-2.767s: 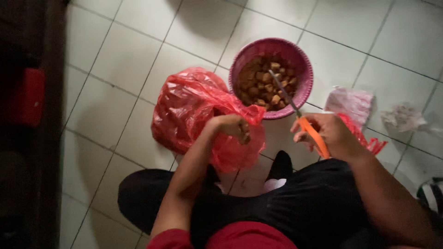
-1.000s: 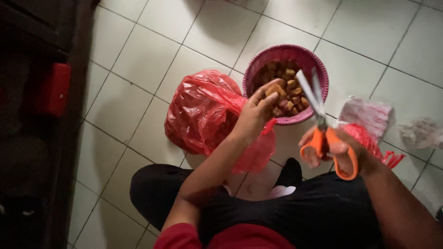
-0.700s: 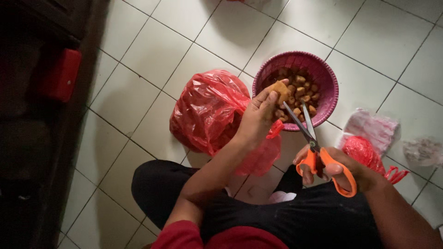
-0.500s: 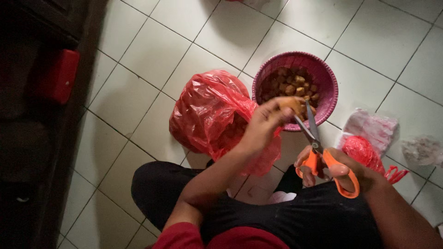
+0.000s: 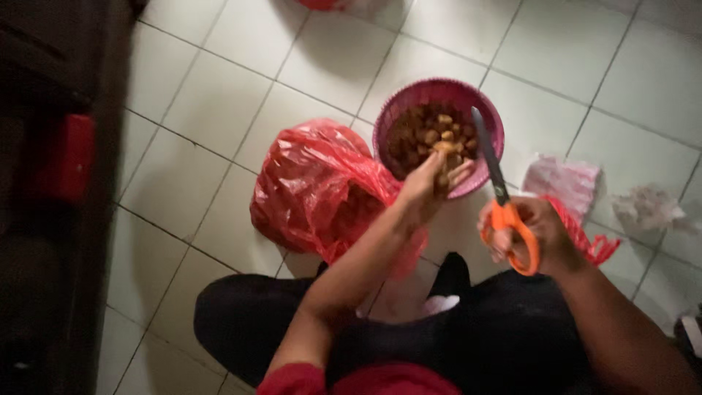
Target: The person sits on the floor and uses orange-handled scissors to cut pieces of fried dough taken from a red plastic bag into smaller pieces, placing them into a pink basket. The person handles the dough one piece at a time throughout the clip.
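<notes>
A round pink basket (image 5: 488,123) full of small brown pieces stands on the white tiled floor ahead of me. My left hand (image 5: 428,186) reaches over its near rim and pinches one small brown piece (image 5: 442,178) between the fingertips. My right hand (image 5: 528,232) grips orange-handled scissors (image 5: 499,192) by the loops, with the blades closed and pointing up over the basket's right side. A crumpled red plastic bag (image 5: 311,190) lies on the floor just left of my left forearm.
Dark furniture with a red part (image 5: 66,157) runs along the left edge. A pinkish plastic bag (image 5: 561,181), another red bag (image 5: 578,238) and crumpled clear plastic (image 5: 647,208) lie to the right. My legs in black trousers (image 5: 468,336) fill the bottom.
My left hand lowered from the scissors' blades to the basket's near rim with a brown piece. The scissors swung upright and their blades closed.
</notes>
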`<state>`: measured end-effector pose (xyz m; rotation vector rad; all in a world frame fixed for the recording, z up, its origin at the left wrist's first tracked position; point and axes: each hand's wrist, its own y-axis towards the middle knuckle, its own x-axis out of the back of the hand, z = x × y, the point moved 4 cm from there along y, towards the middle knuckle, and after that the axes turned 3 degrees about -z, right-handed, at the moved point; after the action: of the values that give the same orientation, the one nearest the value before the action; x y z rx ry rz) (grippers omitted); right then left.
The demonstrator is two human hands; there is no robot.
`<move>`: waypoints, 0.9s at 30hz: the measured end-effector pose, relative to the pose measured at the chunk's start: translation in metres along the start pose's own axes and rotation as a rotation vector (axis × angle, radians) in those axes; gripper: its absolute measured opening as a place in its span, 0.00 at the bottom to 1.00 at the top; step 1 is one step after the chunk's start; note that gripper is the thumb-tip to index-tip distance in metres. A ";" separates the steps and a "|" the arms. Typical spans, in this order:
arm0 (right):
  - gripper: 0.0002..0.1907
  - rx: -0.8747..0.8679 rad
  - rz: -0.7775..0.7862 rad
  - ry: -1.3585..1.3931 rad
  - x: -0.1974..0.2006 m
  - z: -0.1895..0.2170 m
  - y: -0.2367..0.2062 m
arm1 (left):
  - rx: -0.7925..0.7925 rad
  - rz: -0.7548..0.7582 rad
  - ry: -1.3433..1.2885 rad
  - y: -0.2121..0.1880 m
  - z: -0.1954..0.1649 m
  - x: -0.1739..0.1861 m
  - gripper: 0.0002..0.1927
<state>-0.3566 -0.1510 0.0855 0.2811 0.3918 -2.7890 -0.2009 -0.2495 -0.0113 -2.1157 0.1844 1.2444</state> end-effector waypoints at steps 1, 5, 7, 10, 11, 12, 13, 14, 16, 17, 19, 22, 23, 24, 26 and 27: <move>0.15 0.006 0.017 0.006 -0.007 0.002 -0.003 | 0.014 0.011 0.028 -0.001 0.007 0.002 0.18; 0.15 0.023 -0.100 -0.271 -0.012 0.024 0.003 | 0.046 0.616 -0.284 -0.027 0.013 -0.022 0.19; 0.17 0.089 -0.216 -0.584 -0.017 0.037 0.001 | 0.001 0.677 -0.314 -0.056 0.023 -0.027 0.20; 0.20 0.303 -0.284 -0.934 -0.029 0.054 0.002 | -0.097 0.293 -0.006 -0.084 0.033 -0.025 0.24; 0.19 0.316 -0.289 -0.912 -0.030 0.056 0.001 | -0.075 0.305 -0.051 -0.095 0.034 -0.030 0.25; 0.18 0.332 -0.293 -0.893 -0.030 0.056 0.001 | -0.055 0.318 -0.096 -0.102 0.034 -0.035 0.27; 0.17 0.357 -0.304 -0.851 -0.030 0.056 0.001 | -0.054 0.302 -0.008 -0.106 0.031 -0.040 0.25; 0.16 0.383 -0.314 -0.809 -0.027 0.055 0.000 | -0.055 0.285 0.082 -0.108 0.027 -0.043 0.24; 0.14 0.357 -0.355 -0.723 -0.018 0.047 -0.002 | -0.069 0.259 0.249 -0.108 0.016 -0.047 0.21; 0.13 0.304 -0.388 -0.681 -0.013 0.041 -0.003 | -0.080 0.252 0.326 -0.108 0.010 -0.048 0.18; 0.15 0.222 -0.357 -0.532 -0.005 0.028 -0.004 | -0.131 0.197 0.382 -0.107 -0.001 -0.045 0.15; 0.27 0.111 -0.074 -0.224 -0.005 0.015 -0.004 | -0.238 0.105 0.269 -0.103 -0.026 -0.033 0.13; 0.33 0.055 0.080 -0.125 -0.009 0.012 -0.005 | -0.261 0.109 0.200 -0.101 -0.036 -0.030 0.13; 0.39 -0.003 0.235 -0.026 -0.015 0.010 -0.007 | -0.288 0.113 0.133 -0.100 -0.045 -0.027 0.14; 0.48 -0.052 0.349 -0.105 -0.023 0.009 -0.009 | -0.345 0.181 0.069 -0.101 -0.059 -0.024 0.17; 0.53 -0.075 0.405 -0.144 -0.028 0.008 -0.009 | -0.372 0.216 0.039 -0.102 -0.065 -0.024 0.18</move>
<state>-0.3344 -0.1375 0.1016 0.1232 0.3583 -2.3747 -0.1224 -0.2152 0.0778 -2.4922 0.2161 1.4535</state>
